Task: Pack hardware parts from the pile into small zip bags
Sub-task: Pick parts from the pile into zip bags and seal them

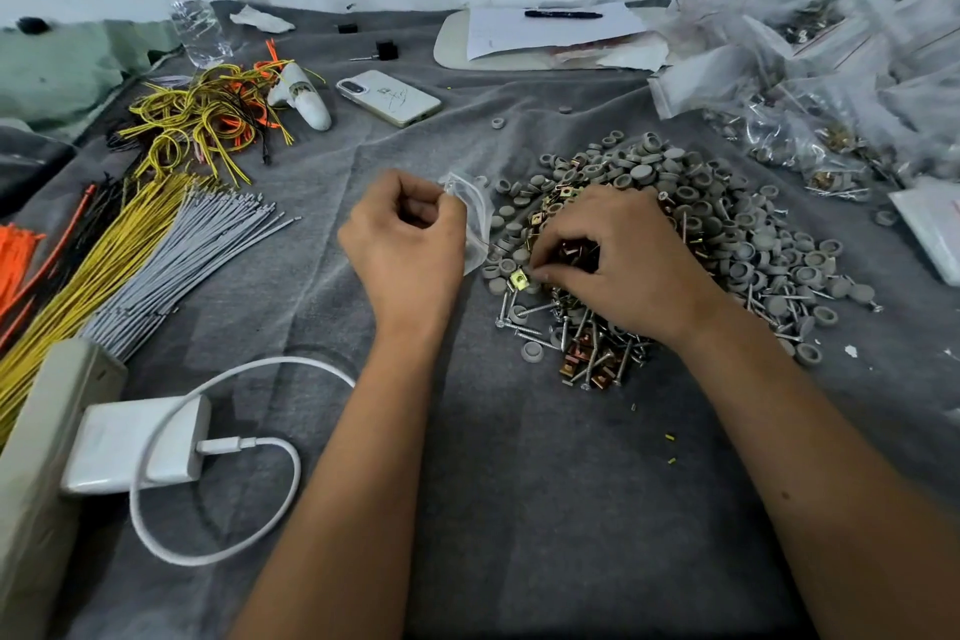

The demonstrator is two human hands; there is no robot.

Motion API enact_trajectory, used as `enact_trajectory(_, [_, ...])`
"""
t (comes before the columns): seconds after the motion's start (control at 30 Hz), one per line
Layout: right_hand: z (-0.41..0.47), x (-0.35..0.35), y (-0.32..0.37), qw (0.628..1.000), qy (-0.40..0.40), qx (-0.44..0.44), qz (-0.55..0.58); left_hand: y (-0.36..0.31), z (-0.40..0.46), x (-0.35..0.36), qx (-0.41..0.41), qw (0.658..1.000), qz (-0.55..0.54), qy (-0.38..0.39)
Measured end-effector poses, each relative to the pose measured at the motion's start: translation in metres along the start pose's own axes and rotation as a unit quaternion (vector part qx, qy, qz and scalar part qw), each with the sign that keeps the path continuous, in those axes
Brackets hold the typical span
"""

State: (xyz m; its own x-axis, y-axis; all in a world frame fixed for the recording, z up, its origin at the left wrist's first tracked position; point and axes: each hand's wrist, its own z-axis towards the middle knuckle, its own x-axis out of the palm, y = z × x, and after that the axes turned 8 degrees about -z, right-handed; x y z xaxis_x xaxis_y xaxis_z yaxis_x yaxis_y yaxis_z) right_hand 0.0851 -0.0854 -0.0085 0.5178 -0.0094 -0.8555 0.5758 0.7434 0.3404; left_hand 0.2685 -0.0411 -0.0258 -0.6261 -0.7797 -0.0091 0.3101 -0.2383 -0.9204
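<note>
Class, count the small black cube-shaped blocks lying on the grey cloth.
2. One black block lies near the far edge of the cloth; the other sits just nearer, beyond the phone. Others may be hidden.

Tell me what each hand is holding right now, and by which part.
The left hand pinches a small zip bag by its top edge. The right hand has its fingers curled on brass clips in the pile.

A dark grey wrinkled cloth (519,483) covers the table. The pile of round plastic caps (727,224) is dull grey, mixed with silver screws (524,327) and brassy gold metal clips (584,359). Bundled straight wire ties (119,255) run yellow and pale grey, with orange ones (15,255) beside. The charger block (135,442) is white.
</note>
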Motion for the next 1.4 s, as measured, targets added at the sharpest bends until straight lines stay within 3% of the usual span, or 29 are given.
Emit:
enact_trajectory(0.17, [0.001,0.000,-0.004,0.999,-0.014,0.003,-0.036,0.000,0.000,0.000,-0.006,1.000,-0.006,-0.003])
enact_trajectory(0.4, [0.003,0.005,0.003,0.980,0.070,0.024,-0.184,0.000,0.000,0.000,-0.005,1.000,-0.007,0.008])
enact_trajectory(0.73, [0.004,0.013,0.011,0.966,0.086,0.023,-0.242,0.003,-0.003,0.006,-0.008,0.999,-0.013,0.052])
enact_trajectory(0.93, [0.002,0.017,0.010,0.972,0.032,0.029,-0.231,0.006,-0.005,0.007,-0.019,0.997,-0.017,0.077])
enact_trajectory(1.13, [0.005,0.006,0.006,0.977,-0.175,0.020,-0.118,0.002,-0.006,0.007,-0.006,0.986,-0.013,0.164])
enact_trajectory(1.3, [0.004,0.014,0.006,0.988,-0.107,-0.039,-0.102,-0.003,-0.007,0.008,-0.014,0.976,-0.044,0.213])
enact_trajectory(1.4, [0.004,0.016,0.004,0.988,-0.136,-0.023,-0.072,-0.005,-0.007,0.007,-0.017,0.973,-0.072,0.219])
